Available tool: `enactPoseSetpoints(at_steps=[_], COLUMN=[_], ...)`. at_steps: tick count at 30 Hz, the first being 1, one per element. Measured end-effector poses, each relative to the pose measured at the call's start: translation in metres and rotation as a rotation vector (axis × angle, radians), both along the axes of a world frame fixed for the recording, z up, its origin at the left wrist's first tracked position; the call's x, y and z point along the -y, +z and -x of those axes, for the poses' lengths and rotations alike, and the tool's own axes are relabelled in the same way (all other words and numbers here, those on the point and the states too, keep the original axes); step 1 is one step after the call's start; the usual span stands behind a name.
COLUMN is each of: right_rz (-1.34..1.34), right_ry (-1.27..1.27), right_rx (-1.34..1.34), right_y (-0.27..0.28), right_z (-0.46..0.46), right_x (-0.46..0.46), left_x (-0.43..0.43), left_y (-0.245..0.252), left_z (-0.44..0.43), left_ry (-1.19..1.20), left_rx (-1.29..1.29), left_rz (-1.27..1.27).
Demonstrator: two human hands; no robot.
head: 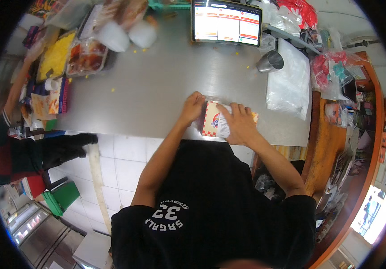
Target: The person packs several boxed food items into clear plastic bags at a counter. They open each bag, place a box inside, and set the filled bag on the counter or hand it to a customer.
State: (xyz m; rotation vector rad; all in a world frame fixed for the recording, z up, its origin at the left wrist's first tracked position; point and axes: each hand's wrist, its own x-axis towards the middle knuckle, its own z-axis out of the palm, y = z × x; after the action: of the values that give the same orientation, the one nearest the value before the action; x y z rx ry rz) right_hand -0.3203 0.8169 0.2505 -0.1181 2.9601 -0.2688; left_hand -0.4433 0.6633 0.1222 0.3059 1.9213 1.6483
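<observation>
A small printed cardboard food box with a red checkered border lies at the front edge of the steel table, a white printed slip on its top. My right hand spreads over the box's right part, its fingers across the top and holding it. At the box's left, my left hand has its fingers curled and pinched together, seemingly on clear plastic film that shows along the box's far side. How far the plastic reaches under the box is hidden.
On the steel table stand a tablet, a steel cup and a stack of clear plastic bags. Trays of yellow food and reddish food sit at left, near another person's arm. Blurred bagged items lie behind.
</observation>
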Motion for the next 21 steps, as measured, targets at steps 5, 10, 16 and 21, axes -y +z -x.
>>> enactPoseSetpoints(at_steps=[5,10,16,21], right_rz=[0.046,0.179,0.091,0.125], right_ry=[-0.013,-0.082,-0.076,-0.151], right_rx=[-0.056,0.012,0.025,-0.093], right_y=[-0.023,-0.019,-0.025,-0.031], right_z=[-0.009,-0.001,0.004,-0.002], right_x=[-0.015,-0.029,-0.031,-0.013], left_x=[0.004,0.029,0.016,-0.013], left_y=[0.028,0.069,0.152,0.200], left_z=[-0.034,-0.057,-0.053,-0.070], left_ry=[-0.008,0.022,-0.265,-0.450], left_rx=[-0.435,-0.242,0.107,-0.191], left_rz=[0.150,0.508,0.232,0.252])
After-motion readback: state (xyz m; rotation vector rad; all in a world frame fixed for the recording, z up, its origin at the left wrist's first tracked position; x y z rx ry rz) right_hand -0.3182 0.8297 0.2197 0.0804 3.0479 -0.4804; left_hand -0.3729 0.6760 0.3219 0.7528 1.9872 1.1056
